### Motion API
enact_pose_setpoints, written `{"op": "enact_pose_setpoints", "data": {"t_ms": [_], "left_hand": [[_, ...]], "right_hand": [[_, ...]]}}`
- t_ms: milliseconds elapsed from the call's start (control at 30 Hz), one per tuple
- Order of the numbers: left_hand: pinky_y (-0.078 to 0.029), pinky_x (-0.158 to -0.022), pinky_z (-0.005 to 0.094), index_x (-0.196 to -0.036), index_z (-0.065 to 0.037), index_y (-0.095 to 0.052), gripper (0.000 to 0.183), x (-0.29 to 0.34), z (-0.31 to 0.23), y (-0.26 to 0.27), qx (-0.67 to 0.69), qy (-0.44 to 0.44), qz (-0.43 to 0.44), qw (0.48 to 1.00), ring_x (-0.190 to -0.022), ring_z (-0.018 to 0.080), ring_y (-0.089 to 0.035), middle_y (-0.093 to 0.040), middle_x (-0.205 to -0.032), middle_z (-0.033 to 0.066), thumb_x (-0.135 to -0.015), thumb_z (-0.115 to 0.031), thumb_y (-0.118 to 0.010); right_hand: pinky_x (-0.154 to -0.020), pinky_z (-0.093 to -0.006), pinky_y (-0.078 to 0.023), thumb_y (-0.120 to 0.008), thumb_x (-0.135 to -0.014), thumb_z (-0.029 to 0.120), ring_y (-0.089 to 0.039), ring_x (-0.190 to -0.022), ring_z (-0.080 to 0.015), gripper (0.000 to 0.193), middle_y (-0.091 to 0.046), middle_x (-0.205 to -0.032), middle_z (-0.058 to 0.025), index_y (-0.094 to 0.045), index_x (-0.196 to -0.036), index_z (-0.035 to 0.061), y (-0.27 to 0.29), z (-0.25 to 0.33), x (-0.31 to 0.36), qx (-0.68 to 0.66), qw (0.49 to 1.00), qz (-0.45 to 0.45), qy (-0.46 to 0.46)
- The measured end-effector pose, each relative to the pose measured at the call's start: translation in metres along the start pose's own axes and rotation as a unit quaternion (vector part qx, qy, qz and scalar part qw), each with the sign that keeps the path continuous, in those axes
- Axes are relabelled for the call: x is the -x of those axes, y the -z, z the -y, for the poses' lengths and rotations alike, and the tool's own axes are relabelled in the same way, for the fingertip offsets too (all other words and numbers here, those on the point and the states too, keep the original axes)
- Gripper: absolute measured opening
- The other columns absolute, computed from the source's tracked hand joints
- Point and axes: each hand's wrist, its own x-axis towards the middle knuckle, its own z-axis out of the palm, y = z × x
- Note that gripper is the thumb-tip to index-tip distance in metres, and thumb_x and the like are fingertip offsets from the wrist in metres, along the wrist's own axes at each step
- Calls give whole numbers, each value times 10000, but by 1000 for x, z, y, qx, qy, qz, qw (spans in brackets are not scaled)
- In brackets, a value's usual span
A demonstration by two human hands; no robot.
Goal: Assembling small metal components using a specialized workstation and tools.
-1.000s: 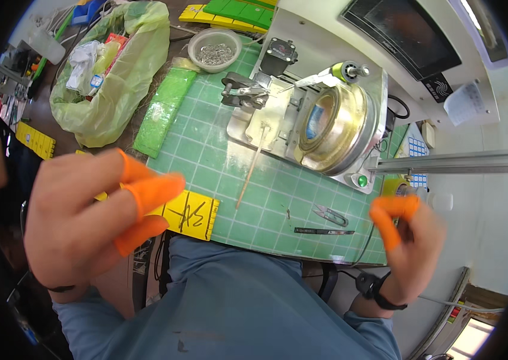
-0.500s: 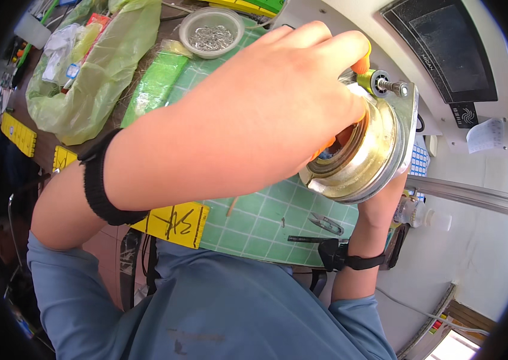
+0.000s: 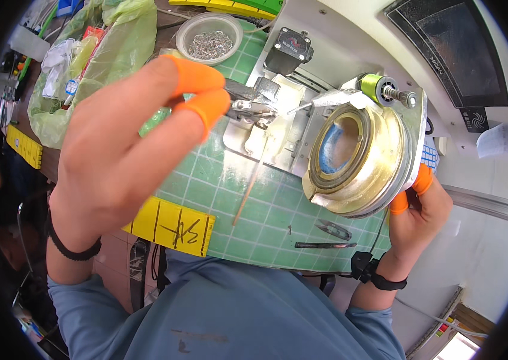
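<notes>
My left hand point(image 3: 116, 144) is raised at the left. Its orange-capped thumb and finger are closed together beside the dark metal clamp point(image 3: 248, 108) of a bench machine; anything between them is too small to make out. My right hand point(image 3: 425, 210), also with orange finger caps, is curled against the lower back edge of the machine's plate. What it grips there is hidden. In front of that plate sits a brass-coloured ring point(image 3: 356, 162) with a blue-lined opening. Above the ring is a green roller point(image 3: 377, 89) with a spring screw.
Small metal parts fill a round plastic tub point(image 3: 209, 39). A thin wooden stick point(image 3: 248, 192), snips point(image 3: 333, 229) and dark tweezers point(image 3: 326, 245) lie on the green gridded mat point(image 3: 266, 240). Yellow marked strips point(image 3: 173, 227) line the edge; a green plastic bag point(image 3: 110, 66) stands far left.
My left hand has left the brass ring and moved left to the clamp, uncovering the ring's opening. My right hand, hidden behind the ring before, now shows below the plate's edge.
</notes>
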Motion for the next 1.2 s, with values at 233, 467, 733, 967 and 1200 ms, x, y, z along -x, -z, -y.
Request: {"op": "enact_pose_setpoints", "data": {"t_ms": [233, 467, 733, 967, 1200], "left_hand": [[-537, -691, 339, -1068, 23, -735, 315, 9, 19, -19, -44, 63, 32, 996, -823, 315, -679, -667, -967, 137, -758, 71, -710], [-486, -604, 407, -1027, -30, -705, 210, 33, 20, -38, 44, 144, 76, 986, -746, 320, -639, -641, -909, 110, -818, -5, -698], [-475, -642, 292, -1080, 11, -763, 226, 14, 27, -37, 135, 173, 22, 975, -695, 193, -639, -692, -852, 106, -854, 18, -759], [-479, -664, 261, -1112, 43, -738, 222, 28, 39, -37, 217, 254, 60, 941, -719, 112, -614, -696, -905, 58, -897, -13, -741], [-499, -825, 246, -1334, -35, -687, 408, 21, 27, -35, 146, 336, 77, 927, -829, 83, -601, -731, -1129, 32, -927, -36, -719]], "right_hand": [[-531, -232, -362, -772, -802, 1, -475, -576, -90, 138, -560, -693, -32, -718, -929, 3, -11, -2, 3, 39, 999, -12, 24], [-558, -218, -403, -766, -837, 15, -515, -600, -79, 158, -618, -733, -39, -737, -993, 12, -10, 4, 14, 65, 998, -3, -10], [-542, -225, -373, -811, -858, -7, -495, -602, -62, 121, -678, -745, -22, -775, -971, 14, 12, -18, 26, 41, 993, -41, -105], [-555, -237, -400, -839, -813, 4, -515, -593, -97, 180, -698, -785, -47, -793, -982, 48, 38, -26, 52, 75, 991, -10, -110], [-647, -252, -487, -763, -887, -29, -616, -711, -132, 170, -713, -852, -67, -778, -1048, 23, 80, -68, 69, 114, 986, -99, -78]]}}
